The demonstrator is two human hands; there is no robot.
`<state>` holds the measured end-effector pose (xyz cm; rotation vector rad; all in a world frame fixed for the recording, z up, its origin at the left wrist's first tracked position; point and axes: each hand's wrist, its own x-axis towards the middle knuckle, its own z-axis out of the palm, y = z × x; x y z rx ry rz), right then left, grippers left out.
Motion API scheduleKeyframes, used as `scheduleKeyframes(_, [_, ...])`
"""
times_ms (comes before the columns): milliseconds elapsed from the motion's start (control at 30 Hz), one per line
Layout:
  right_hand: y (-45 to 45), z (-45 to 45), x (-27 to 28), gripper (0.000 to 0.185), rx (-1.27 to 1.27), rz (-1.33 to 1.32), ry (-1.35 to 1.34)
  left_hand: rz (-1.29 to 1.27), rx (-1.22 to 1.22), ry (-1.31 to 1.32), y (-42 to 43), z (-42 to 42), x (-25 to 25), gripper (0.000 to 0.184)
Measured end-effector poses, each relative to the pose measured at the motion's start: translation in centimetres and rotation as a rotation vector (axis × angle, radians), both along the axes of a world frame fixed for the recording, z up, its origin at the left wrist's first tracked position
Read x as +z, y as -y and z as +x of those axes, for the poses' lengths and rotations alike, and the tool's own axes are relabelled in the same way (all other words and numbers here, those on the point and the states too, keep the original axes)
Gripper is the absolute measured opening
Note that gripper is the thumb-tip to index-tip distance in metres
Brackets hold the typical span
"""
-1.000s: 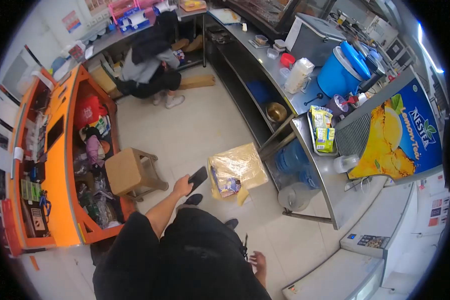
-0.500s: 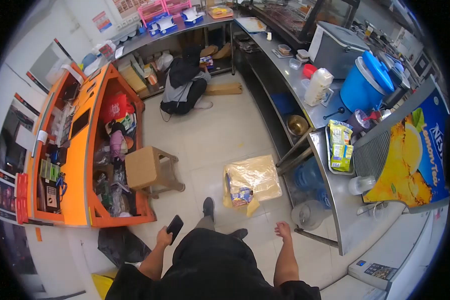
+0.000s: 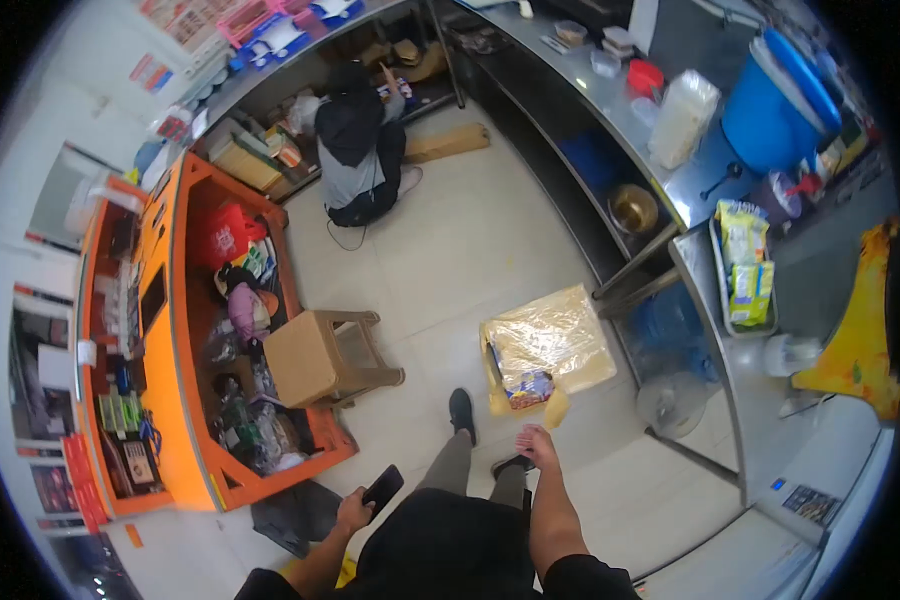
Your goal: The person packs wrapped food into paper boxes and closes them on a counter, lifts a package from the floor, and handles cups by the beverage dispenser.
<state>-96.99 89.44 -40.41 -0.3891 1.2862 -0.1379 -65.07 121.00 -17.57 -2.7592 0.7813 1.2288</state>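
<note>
My left hand [image 3: 353, 511] is closed round a black smartphone [image 3: 384, 487], out in front of my body on the left. Held low, my right hand [image 3: 537, 446] has nothing in it, its fingers loosely bent and apart. Just beyond that hand, on the tiled floor, lies a flat package in yellowish plastic wrap [image 3: 555, 338]. The wrap is torn at the near corner, where a printed blue and red packet [image 3: 528, 389] shows. The right hand is close to this torn flap in view, but I see no contact.
A brown stool [image 3: 320, 365] stands left, beside an orange counter [image 3: 185, 400] with stuffed shelves. Another person [image 3: 355, 150] crouches at the back shelves near a flat cardboard piece [image 3: 448, 143]. Along the right runs a steel counter [image 3: 705, 265] with a blue bucket [image 3: 770, 115] and a tray of yellow packets [image 3: 745, 275].
My view has turned and come nearer the wrapped package. My right hand has swung inward toward my body's front. The phone stays in my left hand. The crouching person's arm is now raised.
</note>
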Motion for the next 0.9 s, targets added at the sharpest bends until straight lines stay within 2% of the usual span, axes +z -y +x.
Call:
scheduleKeyframes(33, [0.1,0.8,-2.0,0.036,-0.115,0.028,0.024,-0.011,-0.029,-0.002,0.6,1.1,-0.7,0.033])
scheduleKeyframes(100, [-1.1,2.4,-7.1,0.036,-0.353,0.103,0.070,-0.081,-0.027,-0.020,4.7,2.2,1.6,0.034])
scheduleKeyframes(167, [-2.8,3.2,-16.9,0.037,-0.529,0.151,0.255,-0.162,-0.060,-0.008,5.9,4.3,0.1,0.034])
scheduleKeyframes(200, [-2.4,5.2,-17.3,0.038,-0.640,0.222,0.226,-0.209,-0.089,0.012,5.2,5.7,-1.2,0.034])
scheduleKeyframes(233, [-0.3,7.1,-17.1,0.039,-0.744,0.288,0.196,-0.380,-0.147,-0.003,5.9,6.8,-1.6,0.035])
scheduleKeyframes(300, [1.2,10.4,-17.0,0.043,-1.032,0.221,0.225,-0.237,-0.008,-0.082,7.7,8.0,-0.8,0.036])
scheduleKeyframes(333, [2.6,11.7,-15.4,0.044,-1.127,0.150,0.333,-0.150,0.041,-0.108,8.9,8.3,0.0,0.035])
scheduleKeyframes(367, [5.1,12.9,-13.8,0.044,-1.229,0.068,0.431,-0.189,0.037,-0.095,9.3,8.4,0.2,0.035])
scheduleKeyframes(433, [7.6,13.5,-16.7,0.048,-1.362,0.185,0.253,-0.234,-0.002,-0.114,9.8,9.0,0.4,0.033])
scheduleKeyframes(467, [9.2,13.4,-16.3,0.052,-1.371,0.141,0.428,-0.163,-0.024,-0.110,9.6,9.4,0.6,0.033])
scheduleKeyframes(500, [11.0,13.8,-15.2,0.058,-1.409,0.110,0.309,-0.103,-0.045,-0.105,9.1,9.6,0.5,0.034])
scheduleKeyframes(600, [14.9,13.0,-14.0,0.067,-1.423,0.051,0.415,-0.038,-0.129,-0.048,6.6,10.8,-1.2,0.033])
scheduleKeyframes(700, [16.0,10.9,-15.6,0.065,-1.429,0.182,0.332,0.101,-0.188,0.001,4.6,11.2,-2.6,0.030])
scheduleKeyframes(800, [15.4,11.0,-19.2,0.070,-1.587,-0.106,0.253,-0.053,-0.063,-0.146,7.9,8.2,-1.0,0.028])
scheduleKeyframes(833, [15.6,11.1,-17.7,0.064,-1.604,-0.048,0.211,-0.063,-0.056,-0.152,7.2,8.1,-1.5,0.027])
scheduleKeyframes(900, [14.6,10.7,-24.5,0.061,-1.604,0.001,0.321,-0.090,-0.042,-0.149,5.7,8.8,-2.2,0.025])
